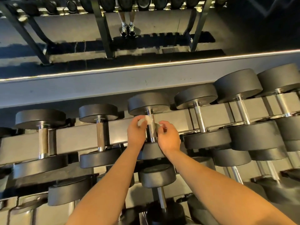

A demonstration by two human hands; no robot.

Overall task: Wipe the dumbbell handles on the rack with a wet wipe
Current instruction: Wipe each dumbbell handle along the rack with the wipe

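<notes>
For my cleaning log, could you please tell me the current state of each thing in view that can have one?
wet wipe: looped behind the handle, one end on each side.
middle dumbbell handle: lying on the rack, wipe against it.
left hand: pinches the wipe's left end.
right hand: pinches the wipe's right end.
neighbouring dumbbells: seated on the rack, untouched.

Left hand (136, 133), right hand (168, 138), forearms (112, 184): bare.
</notes>
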